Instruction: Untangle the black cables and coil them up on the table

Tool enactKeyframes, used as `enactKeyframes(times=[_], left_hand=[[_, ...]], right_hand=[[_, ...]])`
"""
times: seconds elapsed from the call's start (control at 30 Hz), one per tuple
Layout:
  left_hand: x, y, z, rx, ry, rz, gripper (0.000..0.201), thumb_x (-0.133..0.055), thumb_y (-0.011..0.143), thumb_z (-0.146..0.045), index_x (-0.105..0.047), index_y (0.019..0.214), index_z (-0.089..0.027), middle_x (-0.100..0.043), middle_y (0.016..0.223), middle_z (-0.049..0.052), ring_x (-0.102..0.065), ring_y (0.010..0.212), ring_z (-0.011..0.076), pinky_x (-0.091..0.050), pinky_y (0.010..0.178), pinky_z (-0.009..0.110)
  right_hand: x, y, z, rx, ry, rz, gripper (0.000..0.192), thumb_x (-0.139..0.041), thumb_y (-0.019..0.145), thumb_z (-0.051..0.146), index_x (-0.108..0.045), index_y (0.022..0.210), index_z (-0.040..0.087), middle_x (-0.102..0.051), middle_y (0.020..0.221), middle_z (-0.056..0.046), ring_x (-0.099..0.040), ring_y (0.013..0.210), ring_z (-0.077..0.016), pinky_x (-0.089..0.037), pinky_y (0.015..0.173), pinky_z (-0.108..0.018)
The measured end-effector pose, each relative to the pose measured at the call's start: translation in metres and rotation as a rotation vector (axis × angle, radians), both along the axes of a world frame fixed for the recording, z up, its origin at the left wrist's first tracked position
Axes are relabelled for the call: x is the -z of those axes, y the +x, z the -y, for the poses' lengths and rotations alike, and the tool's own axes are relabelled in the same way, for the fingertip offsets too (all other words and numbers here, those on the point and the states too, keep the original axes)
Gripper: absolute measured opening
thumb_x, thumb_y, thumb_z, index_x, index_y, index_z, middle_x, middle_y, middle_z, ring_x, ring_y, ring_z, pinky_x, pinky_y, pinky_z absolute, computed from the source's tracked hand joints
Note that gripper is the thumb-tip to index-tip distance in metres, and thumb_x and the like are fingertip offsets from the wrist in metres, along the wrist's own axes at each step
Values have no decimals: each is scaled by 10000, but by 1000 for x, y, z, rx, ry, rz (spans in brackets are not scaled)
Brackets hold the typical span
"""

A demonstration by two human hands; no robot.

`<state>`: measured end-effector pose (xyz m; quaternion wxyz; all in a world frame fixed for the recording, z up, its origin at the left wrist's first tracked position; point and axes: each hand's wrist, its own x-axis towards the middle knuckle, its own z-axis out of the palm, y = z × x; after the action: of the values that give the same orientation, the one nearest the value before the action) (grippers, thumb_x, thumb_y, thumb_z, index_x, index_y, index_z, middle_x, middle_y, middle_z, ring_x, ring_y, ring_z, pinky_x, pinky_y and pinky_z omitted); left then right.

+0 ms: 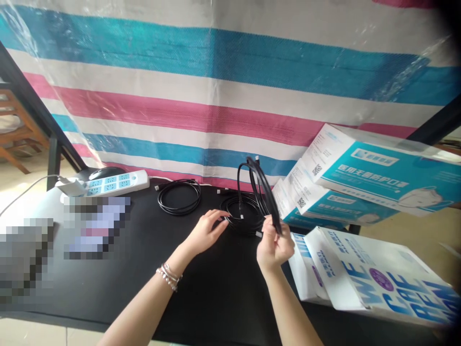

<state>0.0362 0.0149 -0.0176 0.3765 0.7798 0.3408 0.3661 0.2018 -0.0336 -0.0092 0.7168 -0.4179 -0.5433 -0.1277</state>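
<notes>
My right hand is closed around a coiled black cable, lifted above the table with its loop standing up. One connector end of it dangles beneath the loop. Beside it, my left hand has its fingers apart and holds nothing; its fingertips are at the left edge of more coiled black cable lying on the table. A bracelet is on my left wrist. Farther left lies a separate coiled black cable with a light connector at its end. My right hand partly hides the lower part of the held coil.
A white power strip with a plug in it and a black mouse are at the back left of the black table. Blue-and-white mask boxes and white boxes stand on the right. A striped sheet hangs behind.
</notes>
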Motion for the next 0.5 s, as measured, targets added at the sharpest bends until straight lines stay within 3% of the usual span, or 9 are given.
enactKeyframes(times=[0.13, 0.27, 0.37, 0.5], left_hand=[[-4, -15, -17, -86, -394, 463, 455, -388, 850, -502, -599, 1021, -137, -646, 987, 112, -585, 766, 165, -439, 676, 272], [-11, -34, -30, -22, -904, 852, 578, -285, 851, -568, -613, 955, -104, -671, 897, 139, -608, 637, 153, -446, 534, 246], [-19, -46, -33, -35, -1104, 894, 550, -321, 853, -544, -620, 877, -82, -687, 818, 140, -620, 571, 156, -457, 481, 246], [-26, -54, -32, -36, -1219, 828, 411, -421, 851, -438, -599, 790, -72, -692, 742, 136, -617, 513, 155, -453, 420, 228]], right_hand=[[-2, -7, 0, -44, 6, 268, 86, -488, 819, 146, -533, 779, 208, -499, 620, -7, -547, 610, -175, -465, 596, -337], [-3, -16, -1, -176, -10, 401, 101, -503, 779, 98, -511, 773, 198, -446, 592, 7, -486, 573, -157, -447, 572, -338], [-2, -21, 0, -262, -48, 475, 111, -557, 747, 109, -491, 722, 195, -395, 573, 25, -422, 538, -132, -416, 562, -321], [-2, -25, 2, -290, -67, 564, 211, -582, 732, 100, -430, 632, 207, -327, 549, 51, -367, 512, -109, -362, 542, -283]])
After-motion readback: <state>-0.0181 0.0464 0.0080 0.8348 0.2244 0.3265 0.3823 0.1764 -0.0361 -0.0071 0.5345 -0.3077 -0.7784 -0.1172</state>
